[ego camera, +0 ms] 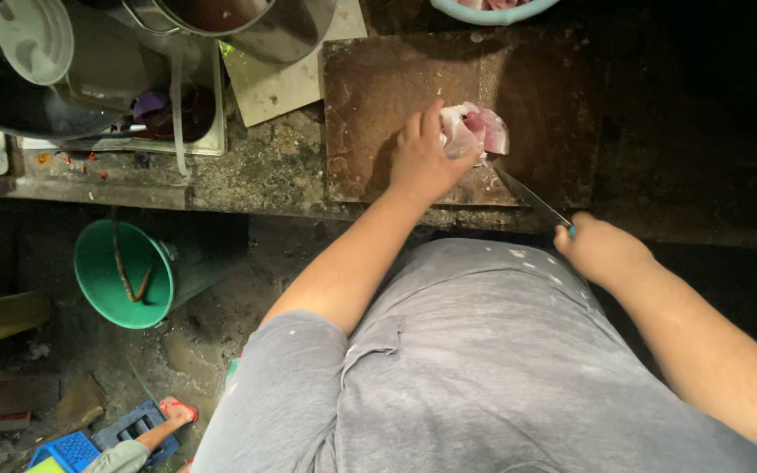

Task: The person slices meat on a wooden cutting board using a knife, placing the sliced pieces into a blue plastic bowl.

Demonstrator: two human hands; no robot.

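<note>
A piece of pink and white raw meat (477, 131) lies on a worn brown cutting board (378, 96) on the counter. My left hand (427, 158) presses down on the meat's left side, fingers curled over it. My right hand (602, 250) grips a knife (532, 197) by its handle near the counter's front edge. The blade points up and left, its tip touching the meat's lower edge.
A light blue bowl (492, 10) with more meat sits at the board's far edge. Metal pots (247, 26) and a pale lid (35, 37) crowd the counter's left. A green bucket (124, 273) stands on the floor below. Another person's foot in a red sandal (177, 412) shows at bottom left.
</note>
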